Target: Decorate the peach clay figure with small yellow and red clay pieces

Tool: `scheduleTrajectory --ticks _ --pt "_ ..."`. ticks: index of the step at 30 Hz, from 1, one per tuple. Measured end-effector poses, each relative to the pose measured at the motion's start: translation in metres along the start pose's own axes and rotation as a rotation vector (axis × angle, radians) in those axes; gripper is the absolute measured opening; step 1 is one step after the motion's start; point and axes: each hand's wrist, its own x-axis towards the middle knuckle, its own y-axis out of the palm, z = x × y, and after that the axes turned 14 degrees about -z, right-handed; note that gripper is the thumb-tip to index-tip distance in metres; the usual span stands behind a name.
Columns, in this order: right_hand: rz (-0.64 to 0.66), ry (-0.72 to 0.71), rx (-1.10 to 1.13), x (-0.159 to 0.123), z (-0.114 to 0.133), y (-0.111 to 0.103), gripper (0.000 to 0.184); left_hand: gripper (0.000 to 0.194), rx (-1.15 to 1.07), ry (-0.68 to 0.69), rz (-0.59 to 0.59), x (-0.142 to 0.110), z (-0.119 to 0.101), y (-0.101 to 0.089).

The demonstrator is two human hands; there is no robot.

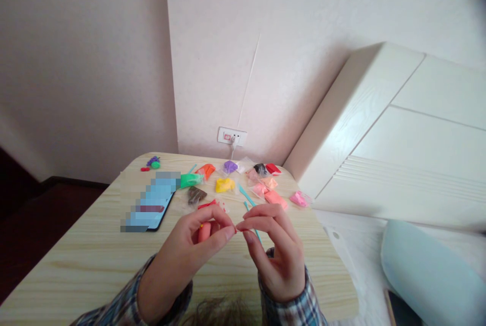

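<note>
The person wears a long-sleeved checked garment. The left sleeve (127, 293), in the lower left of the frame, and the right sleeve (294, 311), at lower centre-right, share a plaid of dark blue, pale blue and white with brownish lines. Both cuffs end at the wrist, loose-edged and darker inside. The left hand (190, 245) and right hand (275, 255) are bare. Blurred wisps of hair (224, 312) show at bottom centre.

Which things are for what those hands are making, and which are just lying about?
Likely for it:
coral piece in left hand
red bit between left and right hand
colourful bags
blue tools

Probably just about:
phone
little shapes, back left
socket
</note>
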Motion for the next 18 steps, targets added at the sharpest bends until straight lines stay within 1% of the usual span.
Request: scheduleTrajectory --ticks 2,6,8,13,18 --pt "-0.009 0.009 0.007 0.0 -0.001 0.0 0.014 0.019 -0.003 -0.009 0.0 -0.001 -0.001 0.0" --pt "-0.024 0.031 0.036 0.0 -0.003 0.001 0.012 0.016 0.012 -0.053 -0.05 -0.004 -0.006 0.001" --pt "-0.012 0.018 0.035 -0.001 -0.004 0.001 0.012 0.015 0.023 -0.064 -0.062 -0.004 -0.007 0.001" --pt "-0.004 0.0 0.014 -0.002 -0.005 0.0 0.011 0.018 0.026 -0.001 -0.018 -0.002 -0.003 0.0" --pt "0.002 0.0 0.006 -0.002 -0.003 0.001 0.01 0.023 0.1 0.01 -0.009 -0.002 0.004 -0.003"
